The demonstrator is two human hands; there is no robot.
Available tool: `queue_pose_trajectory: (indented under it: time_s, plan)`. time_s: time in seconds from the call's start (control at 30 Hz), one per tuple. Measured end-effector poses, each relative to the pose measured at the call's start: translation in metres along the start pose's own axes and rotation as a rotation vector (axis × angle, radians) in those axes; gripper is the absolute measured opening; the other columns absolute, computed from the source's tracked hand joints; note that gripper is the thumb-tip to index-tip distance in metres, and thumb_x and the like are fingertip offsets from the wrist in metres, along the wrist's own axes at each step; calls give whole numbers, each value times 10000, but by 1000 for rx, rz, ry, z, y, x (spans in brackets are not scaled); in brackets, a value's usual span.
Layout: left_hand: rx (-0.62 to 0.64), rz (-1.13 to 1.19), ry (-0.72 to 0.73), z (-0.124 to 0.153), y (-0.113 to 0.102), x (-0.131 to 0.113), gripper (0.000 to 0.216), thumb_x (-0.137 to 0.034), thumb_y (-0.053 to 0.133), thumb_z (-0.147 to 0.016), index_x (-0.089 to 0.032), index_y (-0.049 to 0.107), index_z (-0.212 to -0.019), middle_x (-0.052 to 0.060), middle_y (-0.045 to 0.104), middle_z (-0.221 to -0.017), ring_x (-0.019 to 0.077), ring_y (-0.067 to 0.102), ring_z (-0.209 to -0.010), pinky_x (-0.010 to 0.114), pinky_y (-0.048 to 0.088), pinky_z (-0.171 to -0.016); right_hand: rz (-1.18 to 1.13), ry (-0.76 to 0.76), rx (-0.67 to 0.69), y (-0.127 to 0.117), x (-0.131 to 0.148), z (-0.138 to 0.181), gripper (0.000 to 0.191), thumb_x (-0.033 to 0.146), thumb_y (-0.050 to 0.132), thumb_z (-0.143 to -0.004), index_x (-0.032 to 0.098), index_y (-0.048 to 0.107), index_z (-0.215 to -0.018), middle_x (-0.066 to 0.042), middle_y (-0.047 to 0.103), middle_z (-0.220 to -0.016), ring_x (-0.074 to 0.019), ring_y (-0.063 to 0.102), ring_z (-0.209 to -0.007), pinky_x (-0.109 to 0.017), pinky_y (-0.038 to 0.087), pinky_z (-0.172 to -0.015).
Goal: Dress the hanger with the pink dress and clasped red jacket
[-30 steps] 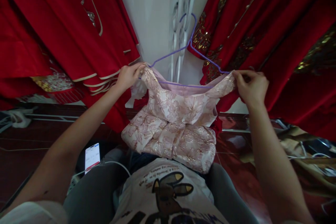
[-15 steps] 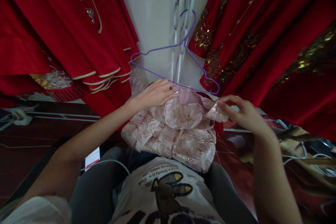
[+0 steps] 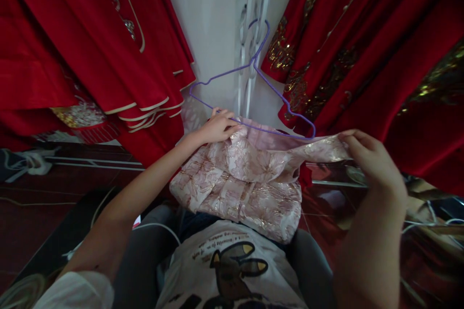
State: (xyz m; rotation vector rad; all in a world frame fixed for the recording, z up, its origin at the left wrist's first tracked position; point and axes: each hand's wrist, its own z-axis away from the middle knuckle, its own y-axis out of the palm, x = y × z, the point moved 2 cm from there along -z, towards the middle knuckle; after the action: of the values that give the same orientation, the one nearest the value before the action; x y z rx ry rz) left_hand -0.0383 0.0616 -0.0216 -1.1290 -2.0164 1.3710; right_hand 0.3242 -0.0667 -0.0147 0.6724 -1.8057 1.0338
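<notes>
A pale pink dress (image 3: 253, 198) with a gold floral pattern lies across my lap, folded over on itself. My left hand (image 3: 219, 128) is closed on its upper edge, close to the lower bar of a purple wire hanger (image 3: 253, 60). Out to the right, my right hand (image 3: 366, 152) pinches the end of a strap-like piece of the dress and holds it stretched sideways. The hanger's lower bar runs along the dress's pink lining, and its hook is up at a white metal rack.
Red garments with gold trim (image 3: 145, 58) hang at the left, and red garments with gold sequins (image 3: 344, 72) hang at the right. A white rail (image 3: 97, 161) runs low over the dark red floor. Cables and cluttered items lie at the lower right.
My right hand has moved outward to the right, pulling the dress's strap-like piece out straight. My left hand has shifted slightly left, and the hanger tilts a little more.
</notes>
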Motion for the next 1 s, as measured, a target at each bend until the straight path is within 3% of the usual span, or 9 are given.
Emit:
queue_pose_trajectory:
  time_s: [0.17, 0.4, 0.67, 0.8, 0.9, 1.0]
  plan:
    - [-11, -22, 9, 3, -4, -2, 381, -428, 423, -995, -243, 745, -910, 28, 574, -833, 190, 512, -896, 417, 270, -944, 58, -16, -127, -11, -1, 1, 107, 317, 589, -710, 242, 634, -772, -7, 557, -652, -153, 436, -525, -290, 319, -509]
    - [-38, -114, 43, 3, 4, -7, 410, -451, 405, -993, -229, 737, -898, 50, 572, -869, 216, 505, -928, 447, 282, -950, 7, -345, -133, 3, 27, 5, 170, 365, 642, -803, 222, 606, -887, -18, 601, -734, -149, 550, -632, -292, 441, -613]
    - [-65, -12, 73, -23, 37, -56, 433, -471, 402, -982, -219, 747, -907, 136, 556, -1069, 295, 488, -1072, 502, 334, -931, 371, -633, -172, 39, 94, -30, 137, 297, 564, -896, 201, 639, -957, -47, 688, -849, -140, 610, -733, -253, 449, -690]
    - [-133, 26, 47, -32, 45, -73, 471, -490, 361, -990, -218, 730, -882, 128, 561, -1026, 280, 501, -1042, 491, 364, -912, 487, -613, -287, 52, 97, -37, 207, 342, 537, -921, 206, 655, -1024, -62, 705, -878, -162, 605, -727, -273, 408, -667]
    - [-219, 85, 76, -26, 33, -64, 435, -497, 384, -989, -232, 719, -909, 97, 572, -1050, 240, 518, -1066, 459, 374, -959, 522, -571, -254, 56, 86, -40, 261, 403, 510, -937, 208, 660, -1025, -47, 683, -806, -160, 576, -662, -277, 376, -637]
    - [-433, 149, -23, -5, 9, -33, 358, -472, 433, -984, -228, 690, -930, 78, 557, -1171, 194, 527, -1115, 396, 395, -1011, 463, -578, -263, 56, 78, -44, 300, 452, 492, -943, 215, 664, -1010, -37, 667, -783, -161, 576, -673, -269, 380, -645]
